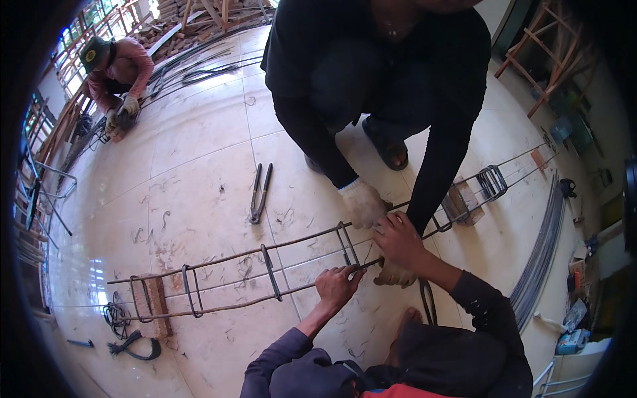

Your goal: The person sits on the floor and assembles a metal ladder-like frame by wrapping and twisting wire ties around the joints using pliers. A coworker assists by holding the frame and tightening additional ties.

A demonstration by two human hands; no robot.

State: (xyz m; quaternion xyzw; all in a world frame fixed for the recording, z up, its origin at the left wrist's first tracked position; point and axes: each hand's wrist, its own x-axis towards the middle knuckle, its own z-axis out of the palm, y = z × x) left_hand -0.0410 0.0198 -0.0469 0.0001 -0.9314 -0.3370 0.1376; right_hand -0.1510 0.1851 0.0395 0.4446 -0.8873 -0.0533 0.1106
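Left hand (337, 286): narrow, fingers closed on the near rod (298, 290) of the steel cage (271, 272). Right hand (397, 244): fingers bent against a co-worker's two gloved hands (363, 202); cannot tell whether it grips. The cage spans the tiled floor (199, 172), its left end overhanging the left edge of one brick (159, 308). Expect a stiff, probably heavy frame; grasp the long rods between stirrups (190, 292). Four stirrups stand left of the hands; the bunch at the cage's right end (492, 182) is uncountable. Beyond: one pair of pincers (259, 196); one crouching person (136, 63) near the floor's far-left edge.
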